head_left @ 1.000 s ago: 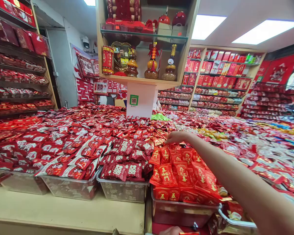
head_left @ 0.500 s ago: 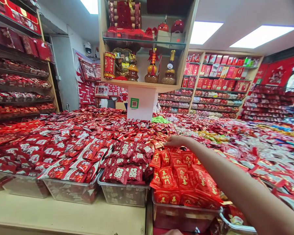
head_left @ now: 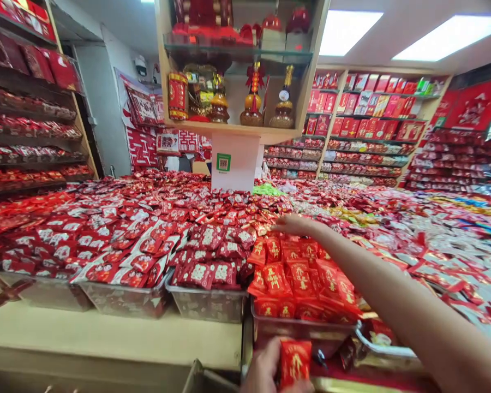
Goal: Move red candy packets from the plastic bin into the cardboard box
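Observation:
My left hand (head_left: pixel 263 368) is at the bottom middle, closed on a small red packet (head_left: pixel 295 363) with gold lettering. The packet stands upright between thumb and fingers, in front of a clear bin (head_left: pixel 303 329) heaped with red packets (head_left: pixel 300 277) of the same look. My right hand (head_left: pixel 295 224) reaches in from the right over the back of that heap. Its fingers stretch to the left, somewhat blurred, and I see nothing held in them. Whether its fingertips touch the packets below is unclear.
Clear bins of dark red packets (head_left: pixel 207 273) and couple-print packets (head_left: pixel 126 267) stand to the left on a cream ledge (head_left: pixel 118 333). A shelf cabinet (head_left: pixel 233 130) with bottles hangs above the heaps. Lower right is a white-rimmed bin (head_left: pixel 387 347). Stocked shelves line the walls.
My left hand has risen into view at the bottom with the red packet. My right hand stays over the heap, its fingers now flatter. The view has shifted slightly.

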`<act>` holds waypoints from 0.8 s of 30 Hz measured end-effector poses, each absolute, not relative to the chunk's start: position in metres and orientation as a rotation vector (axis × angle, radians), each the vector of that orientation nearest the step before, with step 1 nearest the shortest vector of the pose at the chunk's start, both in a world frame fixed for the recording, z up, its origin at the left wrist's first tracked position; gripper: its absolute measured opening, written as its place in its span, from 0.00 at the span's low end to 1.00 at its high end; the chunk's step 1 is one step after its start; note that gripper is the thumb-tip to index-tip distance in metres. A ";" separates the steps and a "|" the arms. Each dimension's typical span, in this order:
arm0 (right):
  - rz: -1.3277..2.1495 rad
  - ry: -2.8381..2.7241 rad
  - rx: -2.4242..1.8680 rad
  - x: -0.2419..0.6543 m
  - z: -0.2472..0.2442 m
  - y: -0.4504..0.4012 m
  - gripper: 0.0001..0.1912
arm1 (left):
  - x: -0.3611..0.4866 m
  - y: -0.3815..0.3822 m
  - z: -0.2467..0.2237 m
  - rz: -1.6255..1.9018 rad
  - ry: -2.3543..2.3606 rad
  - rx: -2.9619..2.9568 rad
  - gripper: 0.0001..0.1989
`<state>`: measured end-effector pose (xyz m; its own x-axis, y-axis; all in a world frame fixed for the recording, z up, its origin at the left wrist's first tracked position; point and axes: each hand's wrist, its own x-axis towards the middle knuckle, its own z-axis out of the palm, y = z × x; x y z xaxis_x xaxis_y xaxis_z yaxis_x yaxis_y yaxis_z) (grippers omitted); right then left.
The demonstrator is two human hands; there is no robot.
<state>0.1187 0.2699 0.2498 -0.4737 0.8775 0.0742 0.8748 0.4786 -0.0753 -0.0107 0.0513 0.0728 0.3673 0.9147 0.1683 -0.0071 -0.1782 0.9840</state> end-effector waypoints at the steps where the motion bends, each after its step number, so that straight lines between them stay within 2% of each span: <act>1: 0.010 -2.570 -1.525 0.119 0.253 0.256 0.17 | -0.009 0.050 0.075 1.064 0.808 1.442 0.21; 4: 0.062 -2.476 -1.310 0.121 0.257 0.197 0.16 | -0.005 0.047 0.085 1.154 0.714 1.208 0.19; 6: 0.273 -2.457 -1.088 0.123 0.251 0.149 0.15 | -0.003 0.045 0.093 1.155 0.729 1.127 0.20; 11: 0.635 -2.457 -1.184 0.130 0.201 0.066 0.04 | -0.002 0.046 0.093 1.202 0.700 1.185 0.20; 15: 0.835 -2.286 -1.155 0.142 0.168 0.059 0.01 | -0.008 0.047 0.086 1.142 0.582 1.452 0.23; 17: 0.849 -2.209 -1.113 0.151 0.165 0.062 0.04 | -0.017 0.049 0.095 1.198 0.709 1.659 0.17; 21: 0.728 -2.108 -1.088 0.173 0.186 0.076 0.10 | -0.043 0.065 0.136 1.591 1.244 2.016 0.06; 24: 0.609 -2.072 -1.049 0.182 0.220 0.106 0.11 | -0.056 0.094 0.166 1.527 1.533 2.293 0.10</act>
<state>0.1822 0.1059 0.2197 -0.4066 0.8263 0.3897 0.4840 0.5566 -0.6753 -0.0556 0.0939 0.1658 0.0581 0.7021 0.7097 0.7123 -0.5272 0.4633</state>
